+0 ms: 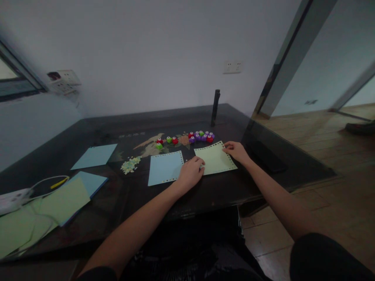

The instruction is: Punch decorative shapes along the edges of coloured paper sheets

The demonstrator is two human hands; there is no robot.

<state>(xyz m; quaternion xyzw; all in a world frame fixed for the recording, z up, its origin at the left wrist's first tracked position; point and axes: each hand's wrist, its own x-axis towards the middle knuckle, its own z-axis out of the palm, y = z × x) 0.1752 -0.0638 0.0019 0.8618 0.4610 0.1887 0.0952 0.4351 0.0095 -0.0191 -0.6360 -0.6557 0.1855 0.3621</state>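
A pale green sheet of paper [215, 158] lies on the dark table, with small holes along several of its edges. My right hand [236, 151] has its thumb and fingers closed on the sheet's upper right edge. At the left edge of the same sheet, my left hand [191, 171] is bent with its fingertips against the paper. Partly under my left hand is a light blue sheet [165, 168], holed along its top, right and lower edges. Behind the sheets stand several small red, green and purple pieces [202, 136] with white eye-like tops, which look like mini paper punches.
Tiny paper cut-outs [130, 164] lie heaped left of the blue sheet. Another blue sheet [95, 156], stacked green paper [67, 199] and a white cable [43, 179] are on the left. A black upright stick [215, 108] stands at the back; a dark flat object [265, 157] lies right.
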